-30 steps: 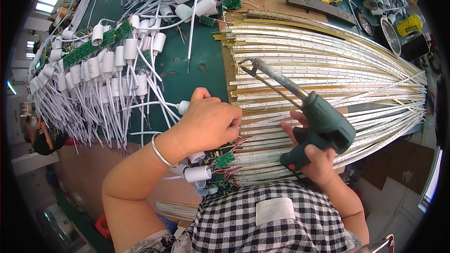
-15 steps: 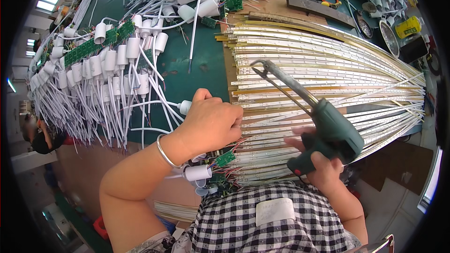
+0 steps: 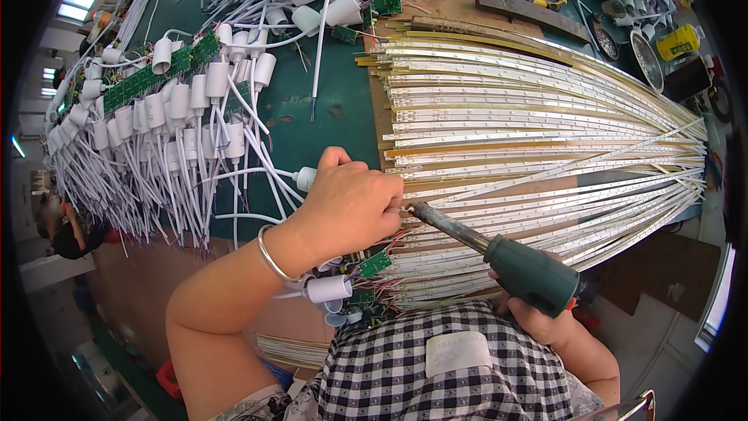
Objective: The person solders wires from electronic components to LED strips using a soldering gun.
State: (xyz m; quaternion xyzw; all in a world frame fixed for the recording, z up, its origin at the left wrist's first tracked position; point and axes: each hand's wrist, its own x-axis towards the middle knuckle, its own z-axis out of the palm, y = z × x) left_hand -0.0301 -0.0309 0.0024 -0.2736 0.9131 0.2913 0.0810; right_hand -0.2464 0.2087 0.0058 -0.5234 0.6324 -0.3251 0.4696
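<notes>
My right grip point(image 3: 545, 320) is wrapped firmly around a dark green plastic soldering gun point(image 3: 530, 273) with a long metal barrel; its tip ends just beside my left grip point(image 3: 351, 195). On the left my fingers are curled inward, but the hand hides what is between them, so I cannot tell whether they pinch something. One white plastic cylinder point(image 3: 305, 179) shows just beside its back. Thin white strips with small chips point(image 3: 499, 95) lie fanned under the gun, their left ends near my left fingers. Beyond this hand, the green bench point(image 3: 312, 140) gives some open room before the heaped white cylinders with cables point(image 3: 179, 101). Toward my body, the black-and-white checked cloth apron point(image 3: 460, 316) limits my right side closely.
</notes>
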